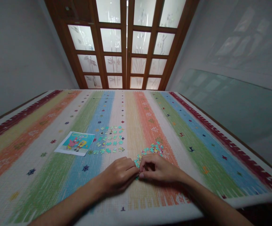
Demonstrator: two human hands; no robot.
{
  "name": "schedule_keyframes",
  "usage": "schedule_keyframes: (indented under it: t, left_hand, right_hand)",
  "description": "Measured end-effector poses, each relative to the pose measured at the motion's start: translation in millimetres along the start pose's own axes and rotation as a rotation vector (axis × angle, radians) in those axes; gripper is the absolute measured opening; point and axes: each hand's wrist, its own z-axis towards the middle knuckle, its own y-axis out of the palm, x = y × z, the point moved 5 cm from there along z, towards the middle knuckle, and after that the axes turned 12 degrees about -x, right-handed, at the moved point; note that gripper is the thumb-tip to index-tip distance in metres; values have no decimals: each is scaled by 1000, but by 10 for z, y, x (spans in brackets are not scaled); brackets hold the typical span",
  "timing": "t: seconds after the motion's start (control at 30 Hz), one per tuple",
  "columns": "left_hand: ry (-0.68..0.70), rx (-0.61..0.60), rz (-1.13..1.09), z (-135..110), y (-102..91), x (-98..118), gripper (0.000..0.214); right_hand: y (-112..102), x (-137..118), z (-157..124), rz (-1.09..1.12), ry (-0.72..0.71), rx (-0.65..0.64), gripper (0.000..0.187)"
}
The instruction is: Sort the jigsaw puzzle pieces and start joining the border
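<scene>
My left hand (121, 173) and my right hand (160, 168) meet over the near middle of the table, fingertips almost touching. The right thumb and index finger are pinched together; the left fingers are curled closed beside them. Whatever lies between the fingertips is too small and covered to make out. Just beyond and partly under the hands is a loose heap of small jigsaw pieces (152, 149), mostly turquoise with bits of pink and yellow. To the left, more jigsaw pieces (108, 151) lie spread apart in rough rows. Beside them rests a printed cartoon picture (78, 143).
A striped, patterned tablecloth (136, 125) covers the wide table. Beyond its far edge stand wooden doors (128, 47) with frosted panes. A pale glass panel (232, 116) leans along the right wall.
</scene>
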Motion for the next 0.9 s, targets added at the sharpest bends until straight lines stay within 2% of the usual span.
schedule_keyframes:
  t: [0.1,0.17,0.23,0.3,0.33,0.4,0.47,0.53,0.63,0.9]
  left_hand:
    - [3,-41,-94,15,-94,-8,26]
    - [-26,-64,-193,-1,-237,-75,23]
    - [-106,-82,-299,-67,-435,-225,20]
    - [-230,-172,-390,-195,-614,-447,21]
    - [-290,-225,-408,-280,-694,-568,22]
    - [-407,-417,-442,-478,-767,-801,22]
    - [-564,-630,-492,-694,-753,-1008,21]
    - [-665,-748,-522,-841,-718,-1138,19]
    - [-729,-767,-487,-894,-675,-1225,19]
    - [-844,-744,-277,-879,-669,-1277,17]
  right_hand:
    - [-29,-33,-14,-36,-27,23,7]
    - [-59,-72,-34,-47,-56,31,6]
    - [-100,-103,-60,-52,-73,30,11]
    - [-156,-112,-88,-44,-76,42,15]
    - [-187,-111,-101,-45,-78,56,16]
    - [-241,-106,-124,-60,-95,81,17]
    - [-275,-102,-138,-80,-117,95,18]
    - [-290,-99,-145,-89,-128,97,20]
    - [-302,-91,-150,-85,-113,101,20]
    - [-316,-100,-152,-94,-74,103,23]
